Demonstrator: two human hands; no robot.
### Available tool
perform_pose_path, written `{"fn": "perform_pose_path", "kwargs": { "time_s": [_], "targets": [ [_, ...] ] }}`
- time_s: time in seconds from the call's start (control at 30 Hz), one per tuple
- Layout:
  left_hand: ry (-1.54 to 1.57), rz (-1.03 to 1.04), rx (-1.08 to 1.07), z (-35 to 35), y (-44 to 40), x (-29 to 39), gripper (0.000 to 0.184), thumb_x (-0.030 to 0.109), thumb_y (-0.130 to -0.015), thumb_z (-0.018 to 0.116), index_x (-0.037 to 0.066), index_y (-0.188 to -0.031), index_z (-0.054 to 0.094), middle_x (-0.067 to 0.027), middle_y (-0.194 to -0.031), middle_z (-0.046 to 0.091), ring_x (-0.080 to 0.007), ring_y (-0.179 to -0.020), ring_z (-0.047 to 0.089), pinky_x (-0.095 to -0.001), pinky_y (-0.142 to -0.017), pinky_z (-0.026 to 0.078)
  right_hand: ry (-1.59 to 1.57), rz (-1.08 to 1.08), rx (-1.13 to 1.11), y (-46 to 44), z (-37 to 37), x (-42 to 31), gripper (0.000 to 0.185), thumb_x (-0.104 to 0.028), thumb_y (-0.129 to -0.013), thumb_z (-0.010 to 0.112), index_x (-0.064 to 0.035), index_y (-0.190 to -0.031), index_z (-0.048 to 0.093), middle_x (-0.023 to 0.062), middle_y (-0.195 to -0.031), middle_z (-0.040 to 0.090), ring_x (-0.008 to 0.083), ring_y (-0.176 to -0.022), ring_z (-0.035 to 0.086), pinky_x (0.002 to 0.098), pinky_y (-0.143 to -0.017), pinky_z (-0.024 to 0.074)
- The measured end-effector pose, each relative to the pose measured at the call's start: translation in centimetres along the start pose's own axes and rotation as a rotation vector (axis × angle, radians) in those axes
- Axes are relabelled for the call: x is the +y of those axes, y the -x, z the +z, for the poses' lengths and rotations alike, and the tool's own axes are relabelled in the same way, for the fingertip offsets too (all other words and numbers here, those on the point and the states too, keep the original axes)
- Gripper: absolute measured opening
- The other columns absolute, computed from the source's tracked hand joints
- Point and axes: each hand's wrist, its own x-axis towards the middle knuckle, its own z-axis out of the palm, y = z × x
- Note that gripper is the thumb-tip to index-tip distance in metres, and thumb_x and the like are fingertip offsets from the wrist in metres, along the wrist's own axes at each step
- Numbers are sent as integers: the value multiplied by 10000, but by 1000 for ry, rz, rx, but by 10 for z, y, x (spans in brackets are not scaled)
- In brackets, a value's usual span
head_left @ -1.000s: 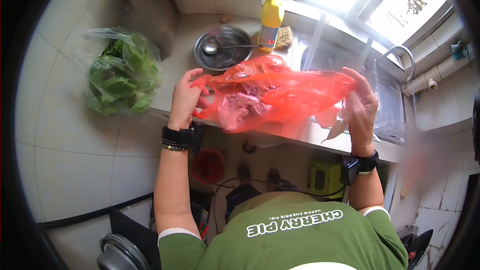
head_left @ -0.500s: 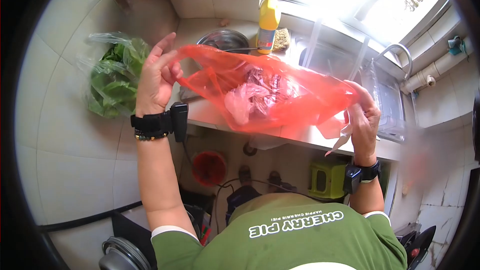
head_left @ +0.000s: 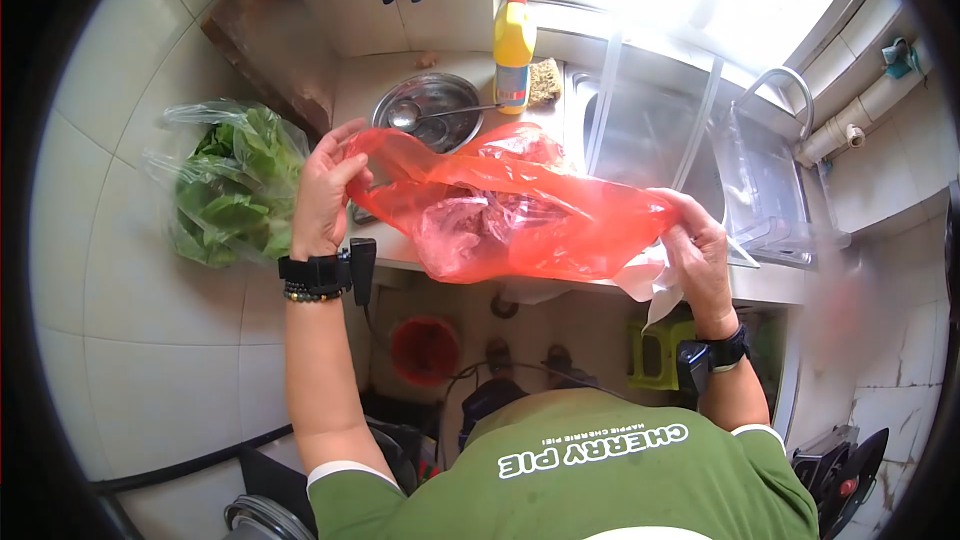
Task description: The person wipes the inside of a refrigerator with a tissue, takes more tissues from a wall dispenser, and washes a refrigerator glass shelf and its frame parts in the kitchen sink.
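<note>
A red plastic bag [head_left: 590,255] is stretched between my hands over the counter's front edge. My left hand [head_left: 328,185] pinches its left end between thumb and fingers. At the right end, my right hand [head_left: 698,252] grips the red plastic, with a whitish flap of thin material [head_left: 655,285] hanging just beside the fingers. Through the bag's opening I see a clear, crinkled plastic package [head_left: 462,225] with something dark reddish in it; its contents are hard to make out.
Leafy greens in a clear bag [head_left: 240,185] hang at the left. Behind the red bag stand a metal bowl [head_left: 455,90] with a ladle [head_left: 405,116], a yellow pump bottle [head_left: 515,45] and a sponge [head_left: 544,83]. The sink [head_left: 680,130] lies right, a red bucket [head_left: 424,350] below.
Both hands and the red bag have come lower and nearer my body. The bag's opening has tipped so more of its inside shows, and the bowl and ladle are more visible.
</note>
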Motion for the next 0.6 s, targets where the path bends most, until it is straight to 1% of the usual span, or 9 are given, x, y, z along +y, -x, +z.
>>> {"fn": "perform_pose_path", "kwargs": {
  "time_s": [0.07,0.17,0.27,0.37,0.4,0.5,0.57,0.6],
  "targets": [
    [-27,-6,19,-3,6,-2,440,-29,-801,513,10,-1237,468,-49,-1040,574,-73,-669,512,-202,-644,442,10,1,-21,-1,5,-3,320,86,-827,439,31,-1108,581,31,-885,594,73,-735,531,214,-674,454],
    [-158,51,51,-18,10,-15,457,-33,-794,512,13,-1246,465,-45,-1079,561,-90,-734,530,-207,-678,447,1,-4,-25,-4,12,-5,330,97,-825,428,32,-1110,582,29,-879,588,61,-735,517,200,-658,442],
    [-314,80,171,-20,23,-19,445,-5,-803,547,27,-1242,480,-56,-1072,566,-138,-807,546,-247,-739,459,-5,2,-43,-5,13,-4,336,103,-825,422,30,-1110,584,23,-890,585,47,-735,506,182,-646,426],
    [-963,472,465,1,52,-20,414,30,-816,579,40,-1222,501,-77,-1047,567,-195,-885,551,-297,-792,460,5,10,-40,-6,17,-4,338,106,-826,417,28,-1108,587,13,-895,579,34,-724,490,167,-623,406],
    [-1038,563,495,12,64,-12,421,60,-820,602,51,-1227,496,-115,-1092,532,-231,-978,525,-333,-830,453,-17,15,-37,-6,19,-5,338,106,-826,416,28,-1106,588,10,-892,577,30,-717,483,164,-614,399],
    [-1064,637,288,23,94,-36,486,58,-773,640,74,-1233,486,-155,-1152,455,-295,-1054,491,-366,-903,419,-19,13,-39,-8,22,-5,336,106,-828,413,25,-1101,592,1,-873,570,21,-693,460,157,-588,377],
    [-1155,505,41,33,98,-70,564,65,-738,671,86,-1260,459,-159,-1210,425,-317,-1098,462,-412,-924,402,-3,8,-47,-10,22,-6,335,106,-830,412,22,-1098,595,-5,-859,566,16,-680,446,153,-576,365],
    [-1203,499,25,36,97,-81,578,80,-728,683,87,-1260,459,-157,-1207,432,-325,-1102,458,-433,-921,398,1,8,-51,-10,22,-8,335,105,-831,412,20,-1097,596,-8,-854,565,13,-675,440,151,-573,361]
  ]
}}
